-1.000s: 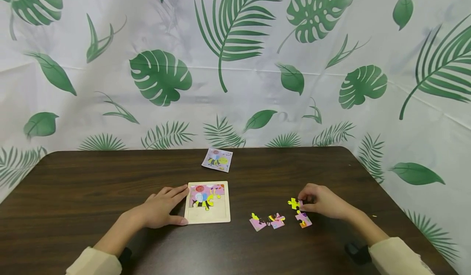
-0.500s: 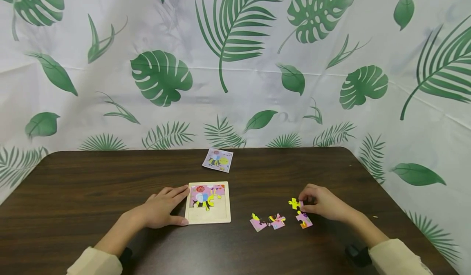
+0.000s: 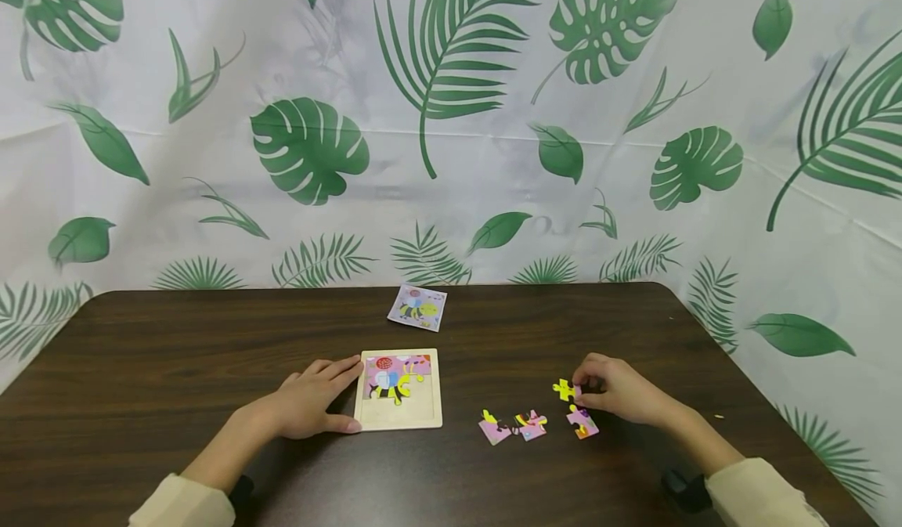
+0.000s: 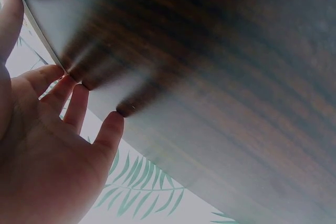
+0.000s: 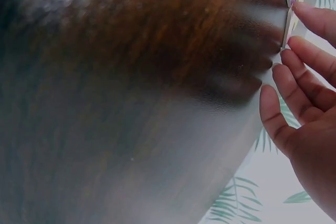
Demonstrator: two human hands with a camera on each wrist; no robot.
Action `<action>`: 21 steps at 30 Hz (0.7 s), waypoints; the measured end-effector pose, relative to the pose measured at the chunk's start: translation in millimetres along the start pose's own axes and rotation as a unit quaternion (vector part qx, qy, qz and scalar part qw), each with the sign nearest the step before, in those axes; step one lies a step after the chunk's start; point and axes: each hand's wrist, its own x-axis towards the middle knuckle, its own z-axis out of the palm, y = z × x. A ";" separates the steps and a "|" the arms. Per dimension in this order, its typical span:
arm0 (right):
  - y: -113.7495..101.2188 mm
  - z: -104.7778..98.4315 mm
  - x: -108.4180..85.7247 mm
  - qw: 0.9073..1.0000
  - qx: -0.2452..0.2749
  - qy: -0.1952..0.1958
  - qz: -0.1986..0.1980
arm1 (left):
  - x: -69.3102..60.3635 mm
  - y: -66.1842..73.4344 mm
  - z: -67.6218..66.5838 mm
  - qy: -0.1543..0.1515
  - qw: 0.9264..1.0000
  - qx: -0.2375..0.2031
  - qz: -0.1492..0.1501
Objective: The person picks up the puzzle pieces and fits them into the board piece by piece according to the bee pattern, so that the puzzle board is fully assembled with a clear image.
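Note:
A square wooden puzzle tray lies on the table, its upper part filled with joined bee-picture pieces. My left hand rests at the tray's left side, fingers extended, with thumb and fingertips against its edge. Further right, my right hand pinches a yellow and pink puzzle piece between thumb and fingers, low at the table. Just below it is another pink puzzle piece. Two more pieces, a yellow-tipped one and a pink one, lie between the tray and the right hand.
A small bee picture card lies behind the tray near the back edge of the dark wooden table. Behind the table hangs a white leaf-print cloth, which also runs along the right side.

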 end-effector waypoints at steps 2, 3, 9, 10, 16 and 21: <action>-0.3 0.0 0.4 1.000 0.001 -0.001 0.001 | 0.0 -0.1 0.1 0.001 1.000 0.000 0.000; -0.5 0.0 0.6 1.000 0.003 -0.002 0.003 | -0.3 -0.1 0.1 0.000 1.000 0.000 0.000; -1.0 0.2 1.0 1.000 0.016 -0.003 0.015 | -1.4 0.3 -0.2 0.000 1.000 0.000 0.001; -0.8 0.3 1.0 1.000 0.018 -0.002 0.016 | -1.5 0.4 -0.3 0.000 1.000 -0.001 0.001; 1.6 0.8 0.7 1.000 0.020 0.007 0.017 | -1.7 1.3 -0.8 0.002 1.000 -0.003 0.002; 1.5 0.2 2.0 1.000 0.021 0.010 0.014 | -1.3 1.4 -0.9 0.001 1.000 0.002 0.002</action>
